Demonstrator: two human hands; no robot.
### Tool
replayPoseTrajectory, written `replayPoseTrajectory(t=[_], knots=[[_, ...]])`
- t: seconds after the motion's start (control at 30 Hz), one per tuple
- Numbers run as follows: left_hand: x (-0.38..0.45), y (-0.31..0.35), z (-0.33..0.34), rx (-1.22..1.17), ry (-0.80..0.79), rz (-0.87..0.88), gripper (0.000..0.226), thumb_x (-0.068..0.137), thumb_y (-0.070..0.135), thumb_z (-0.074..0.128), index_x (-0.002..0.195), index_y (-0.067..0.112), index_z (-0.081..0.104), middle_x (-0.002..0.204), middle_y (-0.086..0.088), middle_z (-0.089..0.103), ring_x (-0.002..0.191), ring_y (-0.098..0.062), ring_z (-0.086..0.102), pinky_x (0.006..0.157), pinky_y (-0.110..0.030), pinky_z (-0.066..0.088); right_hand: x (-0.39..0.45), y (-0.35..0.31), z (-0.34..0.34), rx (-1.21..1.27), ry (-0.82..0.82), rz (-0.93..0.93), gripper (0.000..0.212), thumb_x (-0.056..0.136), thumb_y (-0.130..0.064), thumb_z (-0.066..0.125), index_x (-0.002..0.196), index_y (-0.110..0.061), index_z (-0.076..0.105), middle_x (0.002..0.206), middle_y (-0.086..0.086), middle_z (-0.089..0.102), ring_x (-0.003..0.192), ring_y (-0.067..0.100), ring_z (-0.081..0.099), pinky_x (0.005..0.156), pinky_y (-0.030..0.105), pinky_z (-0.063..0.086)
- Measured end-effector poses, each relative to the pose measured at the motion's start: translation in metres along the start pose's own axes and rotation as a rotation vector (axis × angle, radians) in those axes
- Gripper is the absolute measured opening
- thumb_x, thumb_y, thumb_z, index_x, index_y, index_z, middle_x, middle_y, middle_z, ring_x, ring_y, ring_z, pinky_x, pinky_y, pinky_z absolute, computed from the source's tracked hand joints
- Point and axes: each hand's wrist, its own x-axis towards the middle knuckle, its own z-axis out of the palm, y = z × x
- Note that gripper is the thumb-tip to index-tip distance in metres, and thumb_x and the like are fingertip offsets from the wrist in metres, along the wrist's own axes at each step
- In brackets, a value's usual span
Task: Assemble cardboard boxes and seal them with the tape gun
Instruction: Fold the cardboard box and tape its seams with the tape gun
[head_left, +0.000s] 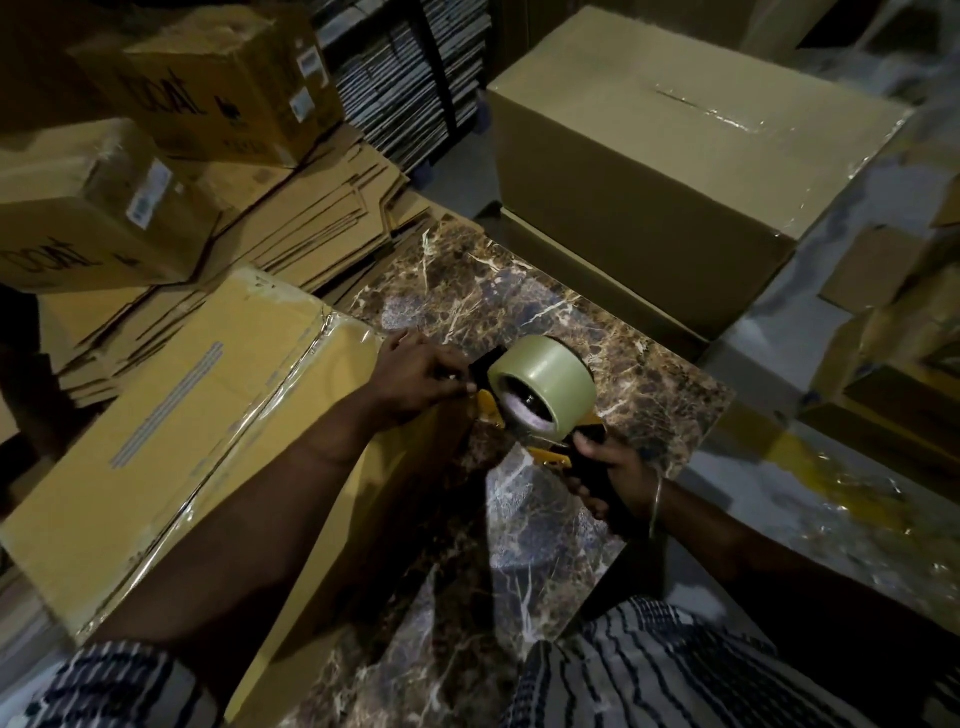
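Step in hand: freeing tape end. Right hand (605, 480) grips tape gun (540, 400) handle; left hand (421, 376) pinches its front, just right of box (171, 415) on worktop (519, 312). Next, probably: draw tape onto box seam.

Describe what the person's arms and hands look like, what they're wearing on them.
Both forearms are bare. Short sleeves of a white shirt with dark stripes show at the bottom edge, above each elbow. A thin metal bangle circles the wrist of the right hand. The left hand shows no ring, watch or glove.
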Motion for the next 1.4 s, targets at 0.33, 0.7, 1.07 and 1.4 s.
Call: replayPoseTrajectory(t=[0.33, 0.7, 1.07, 1.4], knots=[[-0.002, 0.01, 0.017, 0.151, 0.226, -0.075, 0.029, 0.081, 0.052, 0.051, 0.085, 0.03, 0.07, 0.085, 0.012, 0.065, 0.098, -0.02, 0.052, 0.116, -0.051, 0.02, 0.012, -0.034, -0.037, -0.561, 0.328, -0.31, 0.042, 0.072, -0.062, 0.078, 0.069, -0.021, 0.072, 0.056, -0.007, 0.063, 0.052, 0.006, 0.057, 0.056, 0.025, 0.04], [-0.004, 0.016, 0.024, 0.152, 0.285, -0.183, 0.035, 0.08, 0.051, 0.05, 0.084, 0.025, 0.073, 0.094, 0.005, 0.071, 0.108, -0.023, 0.059, 0.119, -0.048, 0.008, 0.039, -0.033, -0.025, -1.337, 0.593, -0.23, 0.042, 0.087, -0.069, 0.059, 0.094, -0.028, 0.065, 0.077, 0.004, 0.059, 0.08, 0.031, 0.064, 0.063, 0.031, 0.04], [-0.03, 0.032, 0.042, 0.108, 0.267, -0.214, 0.038, 0.087, 0.046, 0.039, 0.075, 0.018, 0.063, 0.082, -0.001, 0.066, 0.102, -0.023, 0.055, 0.118, -0.05, 0.008, 0.06, -0.009, -0.018, -1.373, 0.665, -0.19, 0.058, 0.087, -0.059, 0.066, 0.112, -0.006, 0.064, 0.106, 0.022, 0.064, 0.091, 0.04, 0.064, 0.073, 0.04, 0.051], [-0.036, 0.029, 0.046, 0.069, 0.318, -0.215, 0.052, 0.09, 0.038, 0.023, 0.073, 0.019, 0.068, 0.1, 0.007, 0.069, 0.105, -0.015, 0.055, 0.116, -0.043, 0.009, 0.058, -0.006, 0.015, -1.406, 0.995, -0.205, 0.091, 0.074, -0.058, 0.071, 0.139, 0.001, 0.045, 0.137, 0.03, 0.046, 0.12, 0.047, 0.047, 0.097, 0.055, 0.035]])
